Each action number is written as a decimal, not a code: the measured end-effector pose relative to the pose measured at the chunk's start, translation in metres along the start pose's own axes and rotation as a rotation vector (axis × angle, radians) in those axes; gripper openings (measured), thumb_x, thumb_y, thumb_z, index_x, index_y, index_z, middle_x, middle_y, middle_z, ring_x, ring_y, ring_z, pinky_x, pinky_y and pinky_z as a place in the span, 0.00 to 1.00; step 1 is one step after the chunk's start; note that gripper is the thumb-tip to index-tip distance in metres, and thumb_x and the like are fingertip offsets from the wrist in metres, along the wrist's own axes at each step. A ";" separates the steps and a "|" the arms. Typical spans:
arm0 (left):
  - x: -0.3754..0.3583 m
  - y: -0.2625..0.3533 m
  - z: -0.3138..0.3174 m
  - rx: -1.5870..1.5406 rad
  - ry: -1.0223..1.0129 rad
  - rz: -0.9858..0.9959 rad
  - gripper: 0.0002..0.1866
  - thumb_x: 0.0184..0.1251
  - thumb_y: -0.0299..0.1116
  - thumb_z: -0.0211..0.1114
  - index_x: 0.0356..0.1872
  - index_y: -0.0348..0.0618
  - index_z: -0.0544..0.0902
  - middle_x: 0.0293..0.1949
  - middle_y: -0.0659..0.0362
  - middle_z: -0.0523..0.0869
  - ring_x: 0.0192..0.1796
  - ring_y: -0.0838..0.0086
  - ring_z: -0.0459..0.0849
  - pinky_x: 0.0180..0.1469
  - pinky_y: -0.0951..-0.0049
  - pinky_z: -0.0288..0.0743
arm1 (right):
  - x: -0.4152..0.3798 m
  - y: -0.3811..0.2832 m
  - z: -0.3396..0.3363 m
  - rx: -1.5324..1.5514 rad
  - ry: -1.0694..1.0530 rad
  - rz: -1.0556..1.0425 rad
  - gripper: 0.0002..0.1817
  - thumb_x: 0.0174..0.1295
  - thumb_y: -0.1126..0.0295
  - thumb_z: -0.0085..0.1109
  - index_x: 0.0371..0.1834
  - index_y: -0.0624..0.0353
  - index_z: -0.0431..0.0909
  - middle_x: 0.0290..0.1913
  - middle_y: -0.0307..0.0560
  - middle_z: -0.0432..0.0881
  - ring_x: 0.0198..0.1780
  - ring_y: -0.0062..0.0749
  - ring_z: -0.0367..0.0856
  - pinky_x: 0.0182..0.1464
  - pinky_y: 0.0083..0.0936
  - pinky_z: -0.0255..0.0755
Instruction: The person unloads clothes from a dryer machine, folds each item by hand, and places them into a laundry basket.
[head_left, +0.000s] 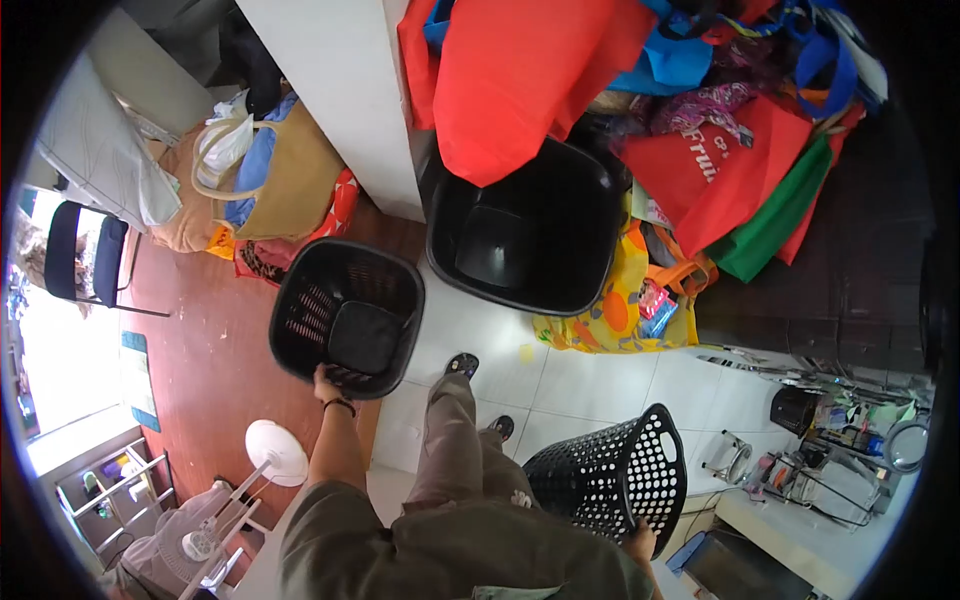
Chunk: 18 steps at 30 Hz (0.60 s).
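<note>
My left hand [324, 386] grips the near rim of a square black laundry basket [375, 335] with slotted sides, which looks empty inside. At the lower right, my right hand [641, 541] is closed on the rim of a tall black laundry hamper [590, 475] full of round holes, tilted beside my leg. Ahead of me a black plastic tub [470, 250] stands on the white tiles, with a red cloth bag [510, 80] hanging over its back edge. The fingers of both hands are partly hidden behind the rims.
A yellow patterned bag [610, 310] sits right of the tub, below a red bag [715, 180] and other piled bags. Tan bags [290, 170] lie left of a white pillar [345, 90]. A white fan [275, 452] and folding chair [85, 255] stand left.
</note>
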<state>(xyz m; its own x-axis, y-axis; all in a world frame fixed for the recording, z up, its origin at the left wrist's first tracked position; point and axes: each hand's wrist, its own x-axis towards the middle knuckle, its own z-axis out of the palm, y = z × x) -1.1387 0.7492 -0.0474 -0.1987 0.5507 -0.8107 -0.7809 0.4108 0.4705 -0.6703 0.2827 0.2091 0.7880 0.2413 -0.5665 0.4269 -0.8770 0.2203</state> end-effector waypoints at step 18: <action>0.084 -0.063 0.073 0.588 -0.178 -0.372 0.42 0.62 0.65 0.55 0.68 0.43 0.65 0.68 0.54 0.67 0.67 0.57 0.68 0.67 0.53 0.63 | 0.003 -0.002 0.028 0.102 -0.169 0.020 0.14 0.51 0.73 0.55 0.42 0.55 0.80 0.38 0.57 0.83 0.43 0.53 0.82 0.47 0.43 0.75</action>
<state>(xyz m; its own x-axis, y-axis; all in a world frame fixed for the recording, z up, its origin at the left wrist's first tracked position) -1.0625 0.8226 -0.1193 0.1576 0.3876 -0.9083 -0.3198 0.8902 0.3244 -0.6812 0.2730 0.1848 0.7064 0.1581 -0.6899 0.3580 -0.9207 0.1556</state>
